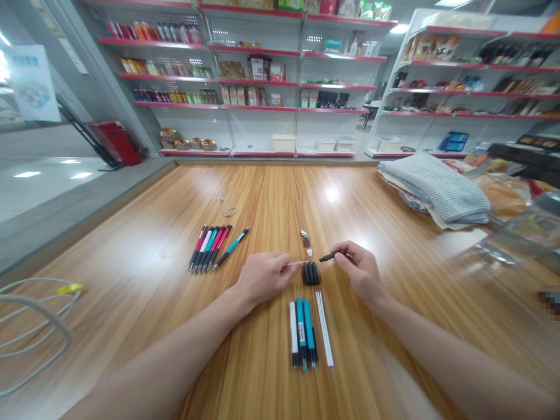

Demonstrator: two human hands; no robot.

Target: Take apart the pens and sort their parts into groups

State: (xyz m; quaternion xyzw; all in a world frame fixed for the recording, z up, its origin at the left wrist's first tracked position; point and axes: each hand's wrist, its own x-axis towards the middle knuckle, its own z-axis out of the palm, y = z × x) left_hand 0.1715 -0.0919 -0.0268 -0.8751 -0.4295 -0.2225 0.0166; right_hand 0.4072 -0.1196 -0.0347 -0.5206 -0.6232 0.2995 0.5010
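Blk pen part [327, 256] in R hand [362, 272]; shelf bin [284, 143] contents unclear.

Black tubes [311, 273] block midway; far tabletop [271, 195] lies open.

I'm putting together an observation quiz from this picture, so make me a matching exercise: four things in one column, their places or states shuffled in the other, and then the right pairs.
Things
1. Striped cloth
2. Thin white rods
3. Small black piece
4. Row of pens

Places or states
A. Just right of the blue barrels
B. Left of the left hand
C. Lying folded
D. Held by the right hand

Right pairs
1-C, 2-A, 3-D, 4-B
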